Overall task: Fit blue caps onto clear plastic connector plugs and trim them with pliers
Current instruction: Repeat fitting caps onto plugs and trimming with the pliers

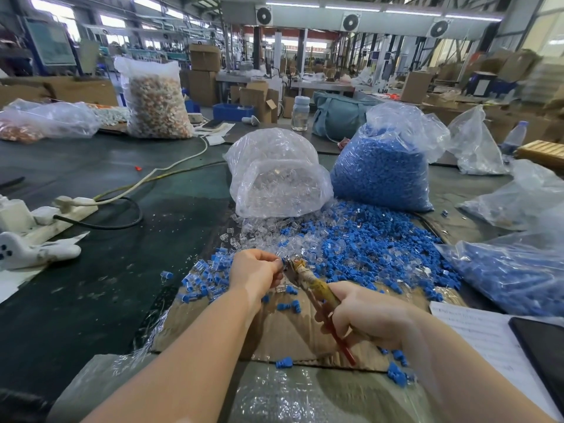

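Note:
My left hand [254, 271] pinches a small blue-capped plug [283, 261] at its fingertips. My right hand [363, 312] grips the taped handles of the pliers [314, 288], whose jaws meet the plug at my left fingertips. Loose blue caps [366, 239] and clear plugs [262, 233] lie heaped on a cardboard sheet [290, 334] just beyond my hands. A small pile of capped plugs [204, 280] lies left of my left hand. Behind stand a bag of clear plugs [274, 175] and a bag of blue caps [384, 169].
A white power strip [70, 209] with cables lies at left. Another bag of blue parts [512, 276] sits at right, beside papers [488, 337] and a dark tablet [543, 346]. A tall bag of mixed parts [155, 102], a jar [300, 112] and a teal bag stand farther back.

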`<state>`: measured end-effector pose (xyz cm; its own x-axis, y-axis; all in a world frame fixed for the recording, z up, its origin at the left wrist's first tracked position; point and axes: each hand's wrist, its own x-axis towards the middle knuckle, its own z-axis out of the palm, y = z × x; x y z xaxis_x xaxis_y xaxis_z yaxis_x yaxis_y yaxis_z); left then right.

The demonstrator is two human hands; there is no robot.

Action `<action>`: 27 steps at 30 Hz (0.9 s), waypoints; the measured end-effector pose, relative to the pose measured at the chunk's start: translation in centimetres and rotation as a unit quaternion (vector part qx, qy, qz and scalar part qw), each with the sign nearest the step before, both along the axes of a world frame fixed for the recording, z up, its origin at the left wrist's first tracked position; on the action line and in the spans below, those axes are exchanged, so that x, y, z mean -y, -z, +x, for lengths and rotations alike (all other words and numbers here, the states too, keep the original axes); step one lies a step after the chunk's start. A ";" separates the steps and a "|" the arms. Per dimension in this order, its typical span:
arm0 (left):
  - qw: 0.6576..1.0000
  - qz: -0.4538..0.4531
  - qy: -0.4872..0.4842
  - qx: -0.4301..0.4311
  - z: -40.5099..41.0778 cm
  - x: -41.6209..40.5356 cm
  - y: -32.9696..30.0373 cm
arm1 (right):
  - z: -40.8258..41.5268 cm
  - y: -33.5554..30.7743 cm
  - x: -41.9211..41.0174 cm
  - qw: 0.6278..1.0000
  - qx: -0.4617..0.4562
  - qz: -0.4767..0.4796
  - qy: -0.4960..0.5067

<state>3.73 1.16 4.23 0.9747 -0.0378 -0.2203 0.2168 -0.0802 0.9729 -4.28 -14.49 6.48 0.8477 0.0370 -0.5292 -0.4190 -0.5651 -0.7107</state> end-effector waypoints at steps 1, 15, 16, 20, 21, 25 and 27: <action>1.000 0.001 0.000 0.000 0.0 0.0 0.0 | 0.0 0.0 0.0 1.000 -0.001 0.000 -0.002; 0.999 -0.026 -0.015 -0.021 0.0 0.3 0.9 | -0.1 0.2 -0.4 0.999 -0.010 -0.036 -0.002; 0.999 -0.030 -0.019 -0.022 0.0 0.4 1.0 | -0.1 0.3 -0.5 0.999 -0.008 -0.034 0.002; 0.997 -0.052 -0.041 -0.037 0.1 0.5 1.4 | -0.2 0.5 -0.9 0.999 0.018 0.010 0.042; 0.996 -0.056 -0.047 -0.041 0.1 0.4 1.6 | -0.2 0.5 -0.9 0.997 0.029 0.025 0.060; 0.995 -0.040 -0.089 -0.030 0.3 -0.1 2.2 | 0.4 1.4 -0.2 0.984 0.106 0.001 0.142; 0.994 -0.014 -0.110 -0.007 0.3 -0.6 2.5 | 0.8 2.2 0.7 0.967 0.165 -0.089 0.172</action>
<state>4.06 1.72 1.69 0.9566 0.1703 -0.2364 0.2403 -0.0025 0.9707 -3.48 -15.18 4.30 0.9173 -0.3439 -0.2007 -0.3717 -0.5586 -0.7415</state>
